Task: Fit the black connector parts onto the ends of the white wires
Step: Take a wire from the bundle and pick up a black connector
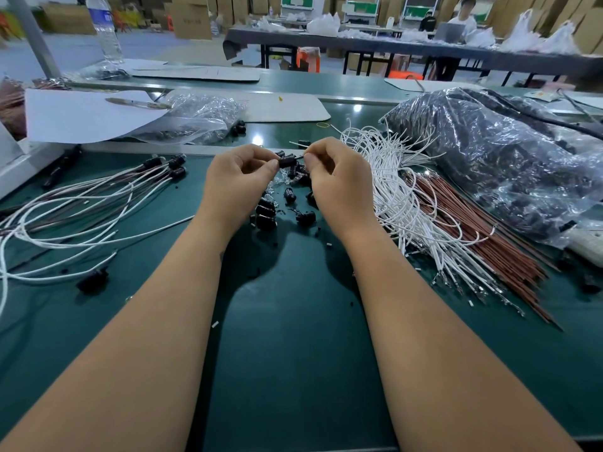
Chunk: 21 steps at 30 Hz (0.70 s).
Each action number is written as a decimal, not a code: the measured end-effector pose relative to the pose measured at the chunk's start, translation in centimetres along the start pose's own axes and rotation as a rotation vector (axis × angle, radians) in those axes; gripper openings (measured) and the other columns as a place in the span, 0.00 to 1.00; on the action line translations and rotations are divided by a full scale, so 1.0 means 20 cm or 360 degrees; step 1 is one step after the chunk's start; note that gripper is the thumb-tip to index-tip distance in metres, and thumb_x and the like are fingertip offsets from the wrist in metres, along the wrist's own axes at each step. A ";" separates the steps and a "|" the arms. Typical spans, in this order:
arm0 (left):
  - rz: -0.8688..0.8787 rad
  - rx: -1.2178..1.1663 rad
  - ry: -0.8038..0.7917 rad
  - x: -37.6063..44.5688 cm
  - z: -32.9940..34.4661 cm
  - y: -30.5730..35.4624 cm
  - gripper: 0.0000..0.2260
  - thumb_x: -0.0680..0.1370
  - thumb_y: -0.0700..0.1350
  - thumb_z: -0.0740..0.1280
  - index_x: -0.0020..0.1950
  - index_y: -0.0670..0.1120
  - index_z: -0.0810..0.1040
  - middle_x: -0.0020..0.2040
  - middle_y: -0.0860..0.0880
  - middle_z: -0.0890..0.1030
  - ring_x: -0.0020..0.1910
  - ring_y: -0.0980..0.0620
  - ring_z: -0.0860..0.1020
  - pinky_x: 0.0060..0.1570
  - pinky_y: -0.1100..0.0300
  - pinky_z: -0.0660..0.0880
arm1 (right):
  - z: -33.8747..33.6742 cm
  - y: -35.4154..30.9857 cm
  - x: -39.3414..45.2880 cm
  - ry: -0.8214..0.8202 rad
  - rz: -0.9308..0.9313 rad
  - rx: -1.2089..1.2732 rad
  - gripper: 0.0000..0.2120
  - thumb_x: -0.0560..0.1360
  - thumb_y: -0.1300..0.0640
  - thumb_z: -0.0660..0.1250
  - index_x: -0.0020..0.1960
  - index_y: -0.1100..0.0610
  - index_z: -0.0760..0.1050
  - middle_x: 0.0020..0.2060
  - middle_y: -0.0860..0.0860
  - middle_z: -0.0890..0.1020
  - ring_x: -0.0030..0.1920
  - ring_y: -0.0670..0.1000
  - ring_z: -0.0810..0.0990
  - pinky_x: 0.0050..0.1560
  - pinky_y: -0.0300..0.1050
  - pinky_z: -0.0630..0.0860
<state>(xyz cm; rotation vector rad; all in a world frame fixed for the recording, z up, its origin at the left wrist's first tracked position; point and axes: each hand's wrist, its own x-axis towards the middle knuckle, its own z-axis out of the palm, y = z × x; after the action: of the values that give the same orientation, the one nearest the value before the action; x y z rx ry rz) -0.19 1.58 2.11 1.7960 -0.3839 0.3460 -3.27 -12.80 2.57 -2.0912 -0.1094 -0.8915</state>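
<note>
Between the two raised hands, just above the green surface [293, 321], a black connector part [287, 162] is pinched in the fingers of the left hand [238, 181], thumb and forefinger curled round its near end. The right hand [332, 177] sits just beside it, fingers curled together and pinching something thin at the connector's right end (too small to say whether it is a wire tip or a terminal). The two hands are close but not touching each other.

Directly beneath and just nearer than the hands lies a loose scatter of black connector parts [267, 216] on the surface. To the right of the right hand a thick bundle of white wires [401, 197] curves away, with a bundle of reddish-brown wires [483, 243] lying against its far side. Beyond those, further right, is a large clear plastic bag [496, 151] packed with dark parts.

To the left of the left hand, well apart from it, finished wires [81, 203] with black connectors on their ends [176, 163] are spread over the surface. Beyond the left hand sits a smaller crumpled clear bag [199, 119], partly under a white sheet [81, 115].
</note>
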 end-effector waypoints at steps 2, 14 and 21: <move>0.0014 0.0000 0.0003 0.00 0.00 0.00 0.05 0.77 0.40 0.68 0.44 0.49 0.81 0.39 0.40 0.80 0.37 0.51 0.75 0.42 0.59 0.74 | 0.00 0.00 0.00 -0.0010 -0.0012 -0.0011 0.05 0.77 0.59 0.66 0.43 0.55 0.77 0.31 0.43 0.76 0.34 0.43 0.74 0.35 0.36 0.69; 0.0060 0.0054 -0.0013 0.00 0.01 -0.01 0.03 0.78 0.40 0.67 0.47 0.45 0.80 0.40 0.43 0.81 0.38 0.53 0.76 0.40 0.66 0.74 | 0.00 0.01 -0.01 -0.0072 -0.0127 -0.0111 0.07 0.79 0.59 0.62 0.42 0.57 0.73 0.33 0.46 0.74 0.34 0.44 0.70 0.36 0.38 0.67; 0.0140 0.0066 0.0042 -0.01 0.01 0.00 0.03 0.77 0.40 0.68 0.47 0.47 0.81 0.42 0.40 0.82 0.38 0.52 0.76 0.43 0.61 0.74 | 0.03 0.00 0.00 -0.0045 -0.0028 -0.0046 0.08 0.79 0.60 0.60 0.41 0.57 0.70 0.31 0.44 0.70 0.32 0.42 0.67 0.34 0.35 0.64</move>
<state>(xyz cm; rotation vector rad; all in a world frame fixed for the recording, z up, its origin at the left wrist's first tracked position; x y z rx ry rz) -0.32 1.45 1.92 1.8167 -0.4407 0.4414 -2.97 -12.26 2.35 -2.1332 -0.1308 -0.8788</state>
